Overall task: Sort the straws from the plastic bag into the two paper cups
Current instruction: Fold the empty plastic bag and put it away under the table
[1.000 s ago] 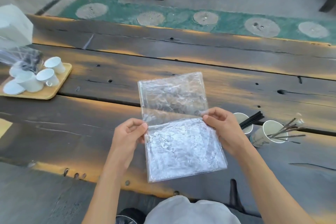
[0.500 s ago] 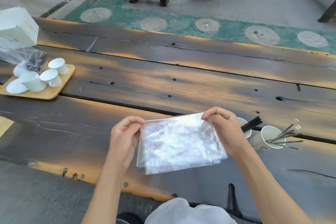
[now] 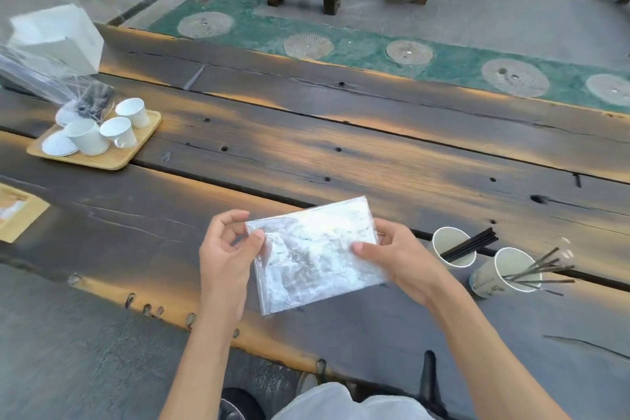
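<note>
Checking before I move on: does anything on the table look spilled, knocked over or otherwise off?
Nothing spilled. Both paper cups stand upright with straws inside; black straws in one, thin ones fanned loosely in the other. Both hands hold the folded bag.

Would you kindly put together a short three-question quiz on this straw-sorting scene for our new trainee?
1. True or false: the plastic bag is held by both the left hand and the right hand.
2. Which paper cup holds the black straws? A: the nearer cup; B: the farther cup; C: neither.
3. Fill in: the white ceramic cups stand on a wooden ____ at the table's left.

Key
1. True: each hand pinches one side of the bag.
2. B; the nearer cup holds the clear-wrapped straws.
3. Tray.
</note>
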Available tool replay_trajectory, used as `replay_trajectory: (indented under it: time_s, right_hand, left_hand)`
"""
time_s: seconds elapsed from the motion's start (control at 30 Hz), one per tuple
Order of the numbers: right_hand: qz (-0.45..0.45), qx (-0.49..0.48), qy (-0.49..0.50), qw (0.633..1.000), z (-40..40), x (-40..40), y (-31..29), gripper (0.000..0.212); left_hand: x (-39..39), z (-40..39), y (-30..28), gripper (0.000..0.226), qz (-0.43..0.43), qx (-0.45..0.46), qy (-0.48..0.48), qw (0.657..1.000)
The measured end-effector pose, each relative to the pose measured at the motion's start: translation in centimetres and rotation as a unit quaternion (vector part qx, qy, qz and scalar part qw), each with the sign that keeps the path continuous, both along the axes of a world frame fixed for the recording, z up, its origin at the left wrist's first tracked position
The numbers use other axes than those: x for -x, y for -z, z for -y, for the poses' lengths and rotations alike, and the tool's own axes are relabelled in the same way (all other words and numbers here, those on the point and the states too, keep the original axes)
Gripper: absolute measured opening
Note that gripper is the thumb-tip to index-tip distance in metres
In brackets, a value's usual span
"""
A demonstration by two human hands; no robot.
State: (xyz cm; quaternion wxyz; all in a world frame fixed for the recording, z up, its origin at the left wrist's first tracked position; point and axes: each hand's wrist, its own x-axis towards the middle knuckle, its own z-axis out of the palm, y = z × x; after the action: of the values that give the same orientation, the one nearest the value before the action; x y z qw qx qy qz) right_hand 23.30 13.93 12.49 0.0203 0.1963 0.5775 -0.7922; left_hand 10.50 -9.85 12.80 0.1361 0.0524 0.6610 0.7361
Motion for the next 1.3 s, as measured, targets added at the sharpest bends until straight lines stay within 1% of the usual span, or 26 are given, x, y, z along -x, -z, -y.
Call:
replay_trajectory:
  time_s: [0.07,0.13,0.2,0.23,0.33,0.4,0.47,0.63,0.7,0.73,0.83,0.87,0.9,1.0,1.1,1.13,1.17,1.23,1.3]
  right_hand:
    - [-0.009,-0.035,0.019,0.999,0.3,0.4,0.3,0.024]
    - [-0.028,-0.031,0.046,0.998,0.6,1.1,0.4,0.017]
    - [-0.038,-0.030,0.034,0.998,0.8,1.8,0.4,0.017]
    - [-0.036,-0.034,0.018,0.999,0.9,2.2,0.4,0.017]
    - [-0.029,-0.049,-0.030,0.998,1.7,3.4,0.7,0.020]
    - [-0.020,-0.051,-0.060,0.997,2.7,4.2,0.8,0.022]
    - [-0.005,-0.055,-0.096,0.994,4.6,5.2,1.0,0.021]
    - [0.009,-0.083,-0.156,0.984,9.9,6.8,1.5,0.012]
    - [0.024,-0.090,-0.178,0.980,11.8,7.3,2.0,0.007]
    - [0.038,-0.093,-0.197,0.975,12.9,7.6,2.4,0.009]
    - [0.080,-0.092,-0.245,0.962,16.3,8.3,4.4,0.026]
    - [0.094,-0.097,-0.255,0.957,17.7,8.6,5.3,0.029]
    - [0.105,-0.106,-0.264,0.953,19.1,8.9,6.3,0.028]
    - [0.140,-0.148,-0.282,0.938,23.1,9.6,9.9,0.012]
    - [0.174,-0.180,-0.296,0.922,27.3,10.2,14.5,0.010]
    - [0.181,-0.193,-0.307,0.914,28.5,10.4,16.0,0.009]
    - [0.189,-0.206,-0.316,0.906,29.4,10.4,17.4,0.010]
    - [0.207,-0.232,-0.336,0.889,31.3,10.4,21.4,0.010]
    - [0.227,-0.261,-0.354,0.869,32.7,10.1,25.9,0.011]
  left_hand:
    - [-0.5,0.5,0.3,0.033,0.056,0.004,-0.027,0.998]
    - [-1.3,1.4,0.6,0.034,0.113,0.010,-0.019,0.993]
    - [-2.5,2.4,0.9,0.027,0.123,0.051,0.013,0.991]
    - [-3.3,3.0,1.0,0.025,0.122,0.078,0.013,0.989]
    - [-5.2,4.6,1.2,0.018,0.134,0.103,-0.062,0.984]
    - [-6.3,5.7,1.3,0.011,0.145,0.093,-0.115,0.978]
    - [-7.9,7.2,1.5,0.011,0.152,0.075,-0.169,0.971]
    - [-11.5,11.0,3.0,0.012,0.193,0.053,-0.236,0.951]
    - [-12.4,12.5,4.2,0.013,0.205,0.056,-0.292,0.933]
    - [-12.9,13.5,5.0,0.013,0.210,0.058,-0.321,0.922]
    - [-14.2,15.8,7.5,0.015,0.225,0.043,-0.382,0.895]
    - [-14.6,16.6,8.4,0.016,0.231,0.033,-0.399,0.887]
    - [-14.9,17.3,9.4,0.017,0.236,0.020,-0.416,0.878]
    - [-16.4,19.3,12.8,0.021,0.269,-0.011,-0.444,0.855]
    - [-18.5,21.2,17.0,0.020,0.305,-0.064,-0.439,0.843]
    - [-19.1,21.6,18.6,0.020,0.319,-0.082,-0.445,0.833]
    - [-19.7,21.8,20.1,0.023,0.337,-0.097,-0.455,0.819]
    - [-20.8,22.1,24.1,0.032,0.372,-0.126,-0.488,0.779]
    - [-21.4,21.9,27.9,0.031,0.416,-0.159,-0.518,0.731]
